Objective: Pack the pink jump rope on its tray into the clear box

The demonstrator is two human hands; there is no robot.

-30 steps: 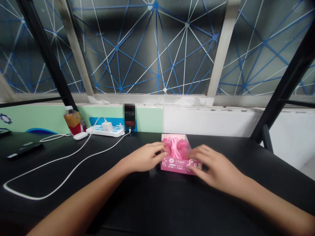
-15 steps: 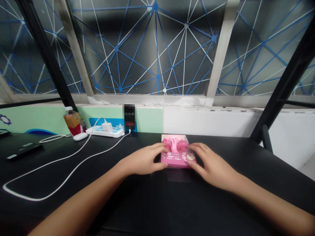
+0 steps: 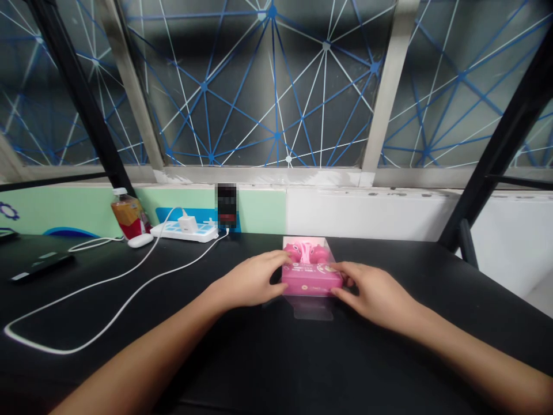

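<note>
A small pink box (image 3: 311, 280) in clear plastic packaging, with pink cartoon-figure earphones inside, stands on the black table (image 3: 259, 357) in front of me. My left hand (image 3: 248, 282) grips its left side, thumb at the front and fingers over the top edge. My right hand (image 3: 374, 294) grips its right side the same way. A clear plastic flap (image 3: 313, 311) lies flat on the table just in front of the box.
At the back left stand a white power strip (image 3: 185, 230) with a charger, a drink bottle (image 3: 126, 213), a white case (image 3: 140, 240) and a dark phone (image 3: 38, 265). White cables (image 3: 108, 300) trail across the left of the table. Black frame posts rise at both sides.
The pink box has been tipped up from lying tilted to standing on its end, moving slightly away from me. Both hands shifted to hold its sides.
</note>
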